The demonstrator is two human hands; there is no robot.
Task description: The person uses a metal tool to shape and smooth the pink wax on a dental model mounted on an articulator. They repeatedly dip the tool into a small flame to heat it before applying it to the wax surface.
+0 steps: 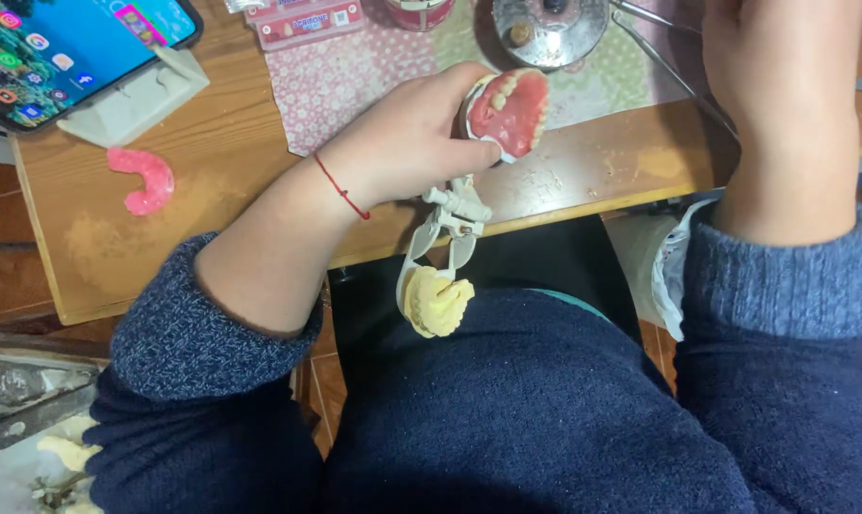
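Single head view, steep downward, close over lap and wooden table [212,162] edge; far side cropped, probably.

The denture model [509,111], a pink wax base set with a row of pale teeth, faces upward above the wooden table edge, while its white hinged articulator frame [447,228] hangs down, carrying a yellowish plaster cast [438,301] over the lap.

Bare wooden table [231,162] between pink wax rim [142,178] and left hand [402,143]; phone [65,48] beyond.
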